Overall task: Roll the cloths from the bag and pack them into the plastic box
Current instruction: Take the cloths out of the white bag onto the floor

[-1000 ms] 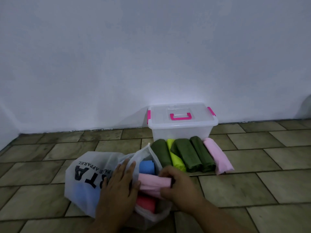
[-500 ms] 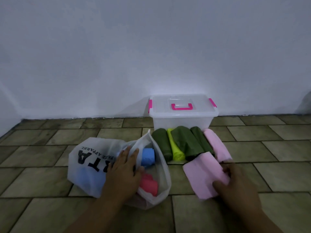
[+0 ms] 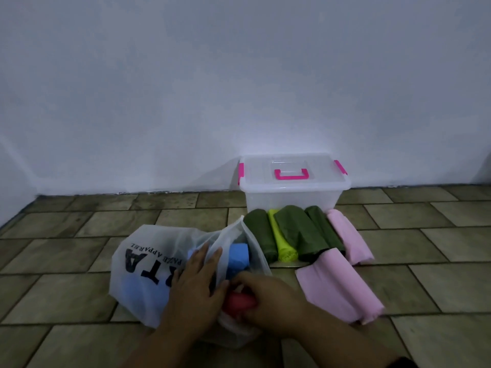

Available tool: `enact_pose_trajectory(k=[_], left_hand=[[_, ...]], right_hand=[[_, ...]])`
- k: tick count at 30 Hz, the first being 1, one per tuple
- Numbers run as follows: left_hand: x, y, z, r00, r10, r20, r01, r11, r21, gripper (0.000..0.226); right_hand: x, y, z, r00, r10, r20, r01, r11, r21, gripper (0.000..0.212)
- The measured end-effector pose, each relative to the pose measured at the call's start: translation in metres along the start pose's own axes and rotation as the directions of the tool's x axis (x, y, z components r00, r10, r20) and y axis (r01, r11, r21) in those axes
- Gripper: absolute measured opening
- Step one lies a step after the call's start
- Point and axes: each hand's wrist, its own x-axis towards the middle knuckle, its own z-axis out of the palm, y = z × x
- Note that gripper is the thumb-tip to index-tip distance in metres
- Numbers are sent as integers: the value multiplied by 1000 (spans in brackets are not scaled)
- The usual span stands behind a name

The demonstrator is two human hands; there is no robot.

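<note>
A white plastic bag (image 3: 148, 264) with black lettering lies on the floor, its mouth facing right. Inside it I see a blue cloth (image 3: 239, 257) and a red cloth (image 3: 237, 301). My left hand (image 3: 195, 290) lies flat on the bag's upper side, fingers straight. My right hand (image 3: 268, 301) is in the bag's mouth with its fingers curled round the red cloth. A folded pink cloth (image 3: 337, 285) lies on the floor to the right. Behind it sit rolled cloths: dark green ones (image 3: 295, 232), a lime one (image 3: 283, 245) and a pink one (image 3: 348, 237). The clear plastic box (image 3: 292, 193) with pink handle stands shut against the wall.
The floor is brown-green tile (image 3: 425, 272). A plain white wall (image 3: 239, 88) runs right behind the box. Open tile lies to the right of the pink cloth and left of the bag.
My right hand let go of the pink cloth on the floor and moved left into the bag, where it now grips the red cloth. My left hand stayed on the bag.
</note>
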Motion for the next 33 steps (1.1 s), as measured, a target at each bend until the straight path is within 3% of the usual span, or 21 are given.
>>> enact_pose_trajectory(k=[4,8,11,13,16,18,22,24,27,30,33], left_hand=[[0,-2,1,1000,9,7,-9,1000,8,66],[4,0,6,1000,1,9,-1,997,74,68],[4,-2,9,1000,4,13,-5,993,119,69],[3,-4,11,1000,6,13,-8,991,134,69],[3,-2,14,1000,7,-2,-7,987,163,69],[3,-1,15,1000,10,-6,-8,986,166,70],[5,-3,8,1000,29,4,-29,984,173,71],[4,-7,5,999,27,17,-30,985,167,72],[4,-8,4,1000,21,22,-24,989,149,75],[7,-5,4,1000,22,17,-24,988,151,72],[9,-3,5,1000,7,15,-9,987,163,68]], right_hand=[[-27,20,-15,985,124,-117,-61,898,436,39],[-57,48,-27,871,307,-385,-20,803,596,45],[-77,69,-36,666,367,-649,30,857,515,44],[-87,75,-34,606,200,-770,-39,974,223,41],[-88,68,-13,755,-51,-654,-145,959,-242,42],[-84,64,0,829,-52,-557,-215,890,-402,53],[-75,63,-15,843,187,-504,-428,802,-418,43],[-70,63,-23,843,178,-508,-438,776,-454,37],[-49,41,-30,870,-17,-494,-237,862,-448,27],[-5,14,-27,923,-209,-324,68,915,-397,30],[42,4,-19,976,-152,-159,74,907,-415,43]])
